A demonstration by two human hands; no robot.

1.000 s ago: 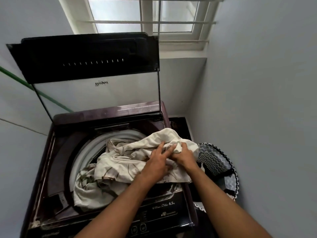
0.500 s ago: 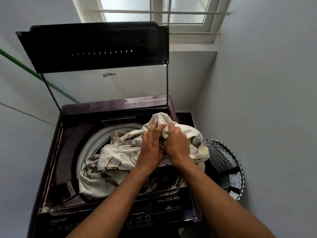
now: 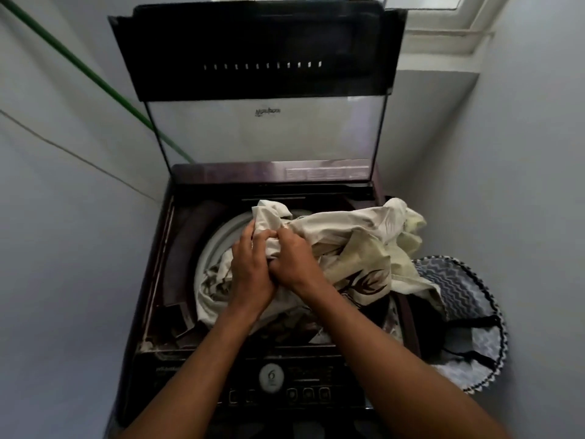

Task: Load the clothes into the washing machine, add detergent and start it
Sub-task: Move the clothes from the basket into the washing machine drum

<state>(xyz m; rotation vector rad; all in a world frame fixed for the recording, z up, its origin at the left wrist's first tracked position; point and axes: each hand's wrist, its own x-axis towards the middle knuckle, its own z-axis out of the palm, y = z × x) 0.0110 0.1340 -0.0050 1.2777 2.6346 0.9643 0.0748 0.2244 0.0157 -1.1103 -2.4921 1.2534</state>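
Left hand (image 3: pixel 250 267) and right hand (image 3: pixel 294 258) both clenched on soft, light patterned cloth (image 3: pixel 354 236), bunched over the washing machine (image 3: pixel 177 280) drum; gather trailing right end

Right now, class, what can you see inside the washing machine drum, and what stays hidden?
Inside the drum, a cream cloth with dark leaf prints fills the opening and spills over the right edge. Both hands, left and right, grip it. The drum's bottom and anything beneath the cloth are covered.
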